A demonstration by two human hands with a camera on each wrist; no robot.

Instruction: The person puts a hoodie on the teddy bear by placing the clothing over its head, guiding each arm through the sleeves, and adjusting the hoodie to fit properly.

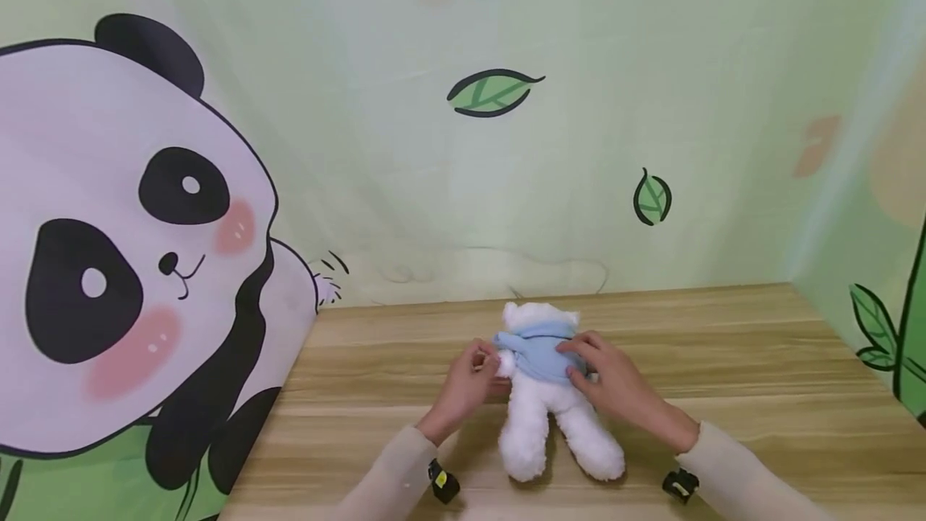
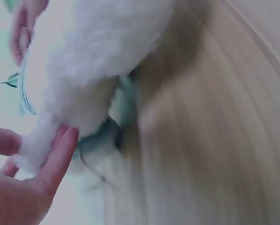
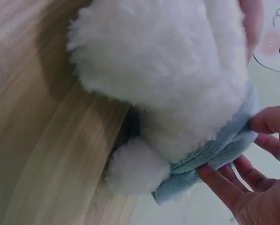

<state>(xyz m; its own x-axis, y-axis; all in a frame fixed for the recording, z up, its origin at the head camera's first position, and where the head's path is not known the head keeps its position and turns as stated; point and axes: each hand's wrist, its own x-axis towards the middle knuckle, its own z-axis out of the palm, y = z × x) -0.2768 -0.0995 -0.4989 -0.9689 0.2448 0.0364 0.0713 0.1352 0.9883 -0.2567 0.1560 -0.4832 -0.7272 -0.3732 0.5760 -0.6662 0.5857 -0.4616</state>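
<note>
Plush toy (image 1: 537, 400), white and fluffy with small ears, lying flat on wood-grain table (image 1: 731, 392). Head points to the backdrop, legs spread toward the person. Can't tell if it's face up or face down. Wearing blue shirt (image 1: 538, 360), rumpled across the torso.

Left hand (image 1: 466, 378): fingers and thumb close together, pinching the toy's paw (image 1: 504, 364) on that side; left wrist view shows white fluff between them. Right hand (image 1: 624, 384): fingers bent, moderate gap between thumb and index, gripping folds of the shirt at its right side. Right wrist view has the other paw (image 3: 137, 168) poking out beside the blue cloth, low, near the tabletop.

Both arms in beige sleeves (image 1: 745, 469), small black device (image 1: 444, 482) at each wrist. Pale green backdrop (image 1: 362, 143) behind: printed panda (image 1: 94, 139) at left, leaf (image 1: 495, 92) high centre, smaller one lower right.
</note>
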